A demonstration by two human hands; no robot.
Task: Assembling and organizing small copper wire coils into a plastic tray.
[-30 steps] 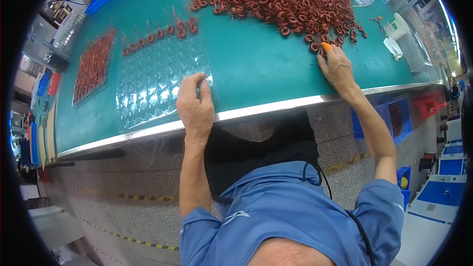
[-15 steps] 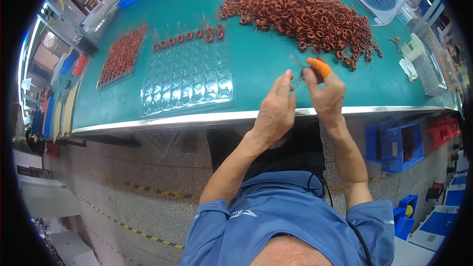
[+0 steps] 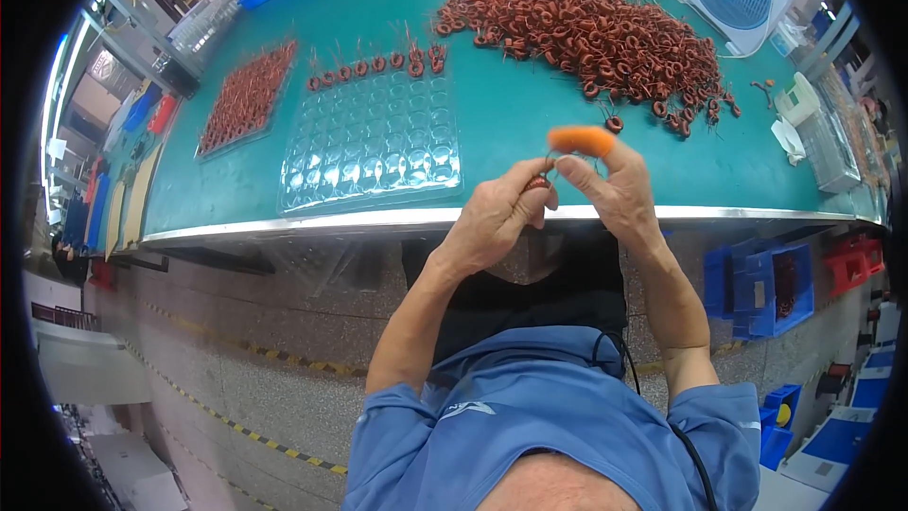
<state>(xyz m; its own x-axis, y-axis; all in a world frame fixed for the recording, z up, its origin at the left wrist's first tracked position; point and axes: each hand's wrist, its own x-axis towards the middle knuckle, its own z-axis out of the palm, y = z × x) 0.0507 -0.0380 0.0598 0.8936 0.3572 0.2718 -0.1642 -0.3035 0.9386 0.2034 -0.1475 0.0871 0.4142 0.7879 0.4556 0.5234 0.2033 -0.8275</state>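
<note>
Pinching a small reddish-brown wire-wound ring (image 3: 537, 183) in the left hand (image 3: 494, 218), near the front edge of the green tabletop (image 3: 515, 114). Having the right hand (image 3: 624, 194), with an orange finger cover (image 3: 580, 140), half curled beside it, perhaps also gripping, but too blurred to tell. Having a clear plastic pocketed tray (image 3: 364, 153) ahead-left.

The coils (image 3: 591, 38) look like matt reddish-brown wire, rough and bristly in the pile. The tray (image 3: 369, 142) is clear plastic, glossy, with bright glints. The desk (image 3: 501, 99) has a smooth green top with a faint sheen and a shiny, metal-looking edge (image 3: 378, 219). The finger cot (image 3: 582, 141) looks rubbery, the shirt (image 3: 558, 388) matt cloth, the bins (image 3: 757, 308) smooth plastic.
</note>
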